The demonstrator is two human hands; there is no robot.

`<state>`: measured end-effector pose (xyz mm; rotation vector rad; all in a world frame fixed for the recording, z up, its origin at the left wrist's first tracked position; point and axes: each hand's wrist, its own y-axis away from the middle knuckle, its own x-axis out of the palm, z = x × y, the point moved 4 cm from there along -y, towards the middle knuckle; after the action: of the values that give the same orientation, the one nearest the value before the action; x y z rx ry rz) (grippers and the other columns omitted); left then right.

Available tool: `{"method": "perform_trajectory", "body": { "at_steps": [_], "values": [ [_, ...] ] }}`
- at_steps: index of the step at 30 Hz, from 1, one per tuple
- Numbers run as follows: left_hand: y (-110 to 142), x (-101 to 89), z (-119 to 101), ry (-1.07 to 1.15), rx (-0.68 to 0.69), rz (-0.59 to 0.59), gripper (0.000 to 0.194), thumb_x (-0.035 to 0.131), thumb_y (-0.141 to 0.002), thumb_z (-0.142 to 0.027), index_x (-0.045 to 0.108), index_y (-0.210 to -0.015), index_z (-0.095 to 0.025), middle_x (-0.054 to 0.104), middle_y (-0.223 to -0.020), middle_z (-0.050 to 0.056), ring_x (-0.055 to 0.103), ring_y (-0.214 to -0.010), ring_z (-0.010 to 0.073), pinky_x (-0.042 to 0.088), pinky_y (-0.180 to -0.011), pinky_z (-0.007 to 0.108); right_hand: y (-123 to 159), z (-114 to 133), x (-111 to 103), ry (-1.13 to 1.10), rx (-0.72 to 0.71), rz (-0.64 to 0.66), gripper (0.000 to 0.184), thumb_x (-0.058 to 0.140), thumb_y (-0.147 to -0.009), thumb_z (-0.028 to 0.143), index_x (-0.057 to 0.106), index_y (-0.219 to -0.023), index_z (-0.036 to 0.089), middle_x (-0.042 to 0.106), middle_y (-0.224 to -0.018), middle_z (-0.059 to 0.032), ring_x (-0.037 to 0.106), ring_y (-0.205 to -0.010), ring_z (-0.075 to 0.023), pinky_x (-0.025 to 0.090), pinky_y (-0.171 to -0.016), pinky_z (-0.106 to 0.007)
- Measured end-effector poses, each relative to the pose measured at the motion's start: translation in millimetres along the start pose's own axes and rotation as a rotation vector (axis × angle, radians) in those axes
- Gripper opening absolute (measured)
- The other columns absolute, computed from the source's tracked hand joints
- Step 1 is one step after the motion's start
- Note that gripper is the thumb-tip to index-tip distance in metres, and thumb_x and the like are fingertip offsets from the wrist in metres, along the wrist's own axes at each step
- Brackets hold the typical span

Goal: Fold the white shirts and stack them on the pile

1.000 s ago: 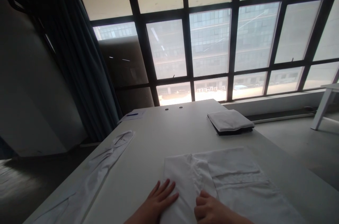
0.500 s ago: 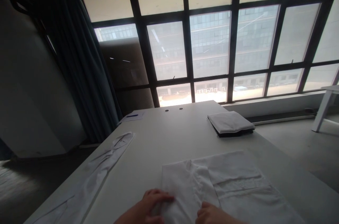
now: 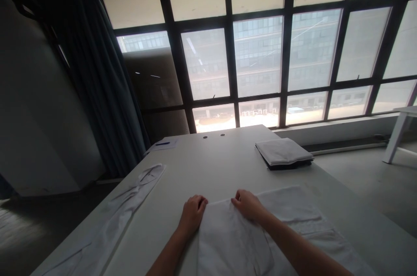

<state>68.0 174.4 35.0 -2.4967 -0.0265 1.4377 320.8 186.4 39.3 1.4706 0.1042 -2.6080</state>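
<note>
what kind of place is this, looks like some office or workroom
Probably a plain workroom on an upper floor of a commercial building: a long white table with white cloth and a folded stack on it, and big gridded windows facing another building.

No words, numbers or brands can be read — any marks on the sheet of paper [image 3: 167, 144] at the upper left of the table [image 3: 228, 167] are too small to tell.

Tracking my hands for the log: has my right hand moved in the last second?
Yes, your right hand has moved forward, nearer the folded white cloth stack.
</note>
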Motion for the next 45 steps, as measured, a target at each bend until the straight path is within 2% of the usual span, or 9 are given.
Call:
{"method": "perform_trajectory", "body": {
  "at_steps": [7, 11, 19, 22, 25, 28, 30, 37, 45],
  "values": [
    [4, 3.5, 1, -0.138, -0.012, -0.018, 0.043, 0.038, -0.101, -0.044, 0.068, -0.083, -0.020, 0.072, -0.090, 0.007, 0.064, -0.090, 0.0234, 0.041, -0.082, 0.033, 12, 4, 10, 0.120, -0.024, -0.082, 0.029, 0.044, -0.101, 0.030, 0.071, -0.101, 0.018, 0.076, -0.106, -0.0112, 0.068, -0.102, -0.0242, 0.041, -0.087, -0.032],
    [3, 4.6, -4, -0.221, -0.027, -0.033, 0.040, 0.041, -0.101, -0.041, 0.069, -0.082, -0.019, 0.072, -0.090, 0.008, 0.064, -0.089, 0.0257, 0.041, -0.081, 0.036, 10, 4, 10, 0.171, -0.045, -0.082, 0.029, 0.045, -0.099, 0.028, 0.071, -0.098, 0.017, 0.076, -0.102, -0.0124, 0.070, -0.098, -0.0256, 0.043, -0.084, -0.033],
    [29, -16.2, -48, -0.268, 0.127, -0.075, 0.034, 0.040, -0.102, -0.039, 0.070, -0.105, -0.024, 0.070, -0.112, 0.009, 0.062, -0.108, 0.0267, 0.043, -0.099, 0.042, 17, 12, 12, 0.232, -0.085, -0.140, 0.026, 0.044, -0.100, 0.025, 0.068, -0.106, 0.016, 0.073, -0.105, -0.0140, 0.066, -0.101, -0.0289, 0.042, -0.087, -0.038],
    [54, 8.1, -67, -0.250, 0.200, -0.009, 0.050, 0.046, -0.098, -0.057, 0.062, -0.133, -0.026, 0.061, -0.140, 0.013, 0.055, -0.130, 0.0336, 0.039, -0.111, 0.050, 19, 11, 12, 0.224, -0.090, -0.168, 0.023, 0.046, -0.100, 0.026, 0.066, -0.107, 0.018, 0.071, -0.107, -0.0124, 0.064, -0.104, -0.0278, 0.041, -0.089, -0.037],
    [79, 51.9, -81, -0.227, 0.286, 0.129, 0.094, 0.053, -0.084, -0.079, 0.030, -0.160, -0.027, 0.029, -0.166, 0.016, 0.025, -0.151, 0.0476, 0.023, -0.118, 0.068, 18, 8, 11, 0.207, -0.092, -0.170, 0.022, 0.047, -0.100, 0.028, 0.066, -0.104, 0.019, 0.072, -0.105, -0.0108, 0.064, -0.103, -0.0260, 0.041, -0.089, -0.036],
    [92, 82.9, -90, -0.193, 0.343, 0.257, 0.110, 0.051, -0.081, -0.083, 0.003, -0.164, -0.029, 0.008, -0.170, 0.013, 0.007, -0.153, 0.0533, 0.007, -0.115, 0.081, 18, 5, 10, 0.189, -0.102, -0.164, 0.024, 0.045, -0.101, 0.029, 0.066, -0.102, 0.019, 0.072, -0.104, -0.0102, 0.065, -0.101, -0.0246, 0.041, -0.088, -0.034],
    [93, 86.7, -94, -0.183, 0.324, 0.300, 0.111, 0.051, -0.081, -0.084, 0.001, -0.163, -0.029, 0.004, -0.170, 0.012, 0.003, -0.152, 0.0540, 0.003, -0.114, 0.084, 18, 3, 7, 0.178, -0.113, -0.160, 0.025, 0.044, -0.102, 0.030, 0.066, -0.102, 0.019, 0.071, -0.104, -0.0101, 0.064, -0.101, -0.0236, 0.041, -0.088, -0.033],
    [82, 47.1, -82, -0.178, 0.302, 0.363, 0.100, 0.052, -0.082, -0.083, 0.013, -0.162, -0.039, 0.009, -0.170, 0.005, 0.006, -0.154, 0.0481, 0.005, -0.118, 0.080, 8, -36, -34, 0.187, -0.050, -0.157, 0.024, 0.054, -0.098, 0.037, 0.065, -0.108, 0.018, 0.068, -0.111, -0.0105, 0.062, -0.107, -0.0232, 0.041, -0.090, -0.030],
    [61, -8.7, -3, -0.279, 0.203, 0.319, 0.073, 0.042, -0.094, -0.074, 0.024, -0.158, -0.045, 0.021, -0.168, -0.002, 0.015, -0.156, 0.0356, 0.011, -0.125, 0.065, -1, -128, -82, 0.215, 0.220, -0.127, 0.032, 0.061, -0.093, 0.039, 0.067, -0.110, 0.013, 0.064, -0.120, -0.0193, 0.061, -0.114, -0.0306, 0.043, -0.091, -0.036]
  ]
}}
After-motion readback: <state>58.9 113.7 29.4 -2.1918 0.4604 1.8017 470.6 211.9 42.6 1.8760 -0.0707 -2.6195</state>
